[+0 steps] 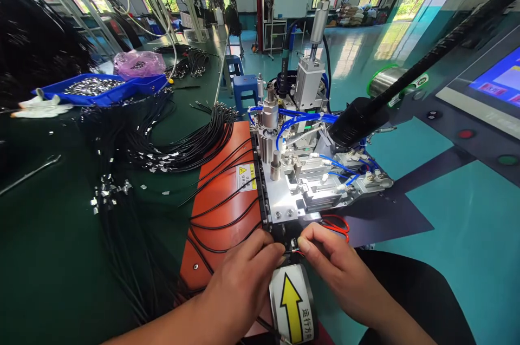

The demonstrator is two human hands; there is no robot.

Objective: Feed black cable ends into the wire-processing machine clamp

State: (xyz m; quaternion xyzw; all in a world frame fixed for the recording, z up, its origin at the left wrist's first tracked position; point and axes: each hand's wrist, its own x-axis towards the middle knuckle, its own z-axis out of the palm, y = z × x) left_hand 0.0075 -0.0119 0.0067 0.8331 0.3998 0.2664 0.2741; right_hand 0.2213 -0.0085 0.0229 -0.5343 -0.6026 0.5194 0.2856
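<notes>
My left hand is closed in a pinch at the near end of the machine's dark track, fingertips on a thin black cable that they mostly hide. Facing it, my right hand pinches the fine wires at the cable's end, a bit of red showing. Both hands are just in front of the machine's metal plate. Below them is a white guide with a yellow arrow. Several black cables run across the orange cover to the track, left of my left hand.
Bundles of black cables with metal ends lie on the dark green table. A blue tray of small metal parts stands farther back, by a pink bag. Scissors with red handles lie beyond my right hand. A screen panel is at right.
</notes>
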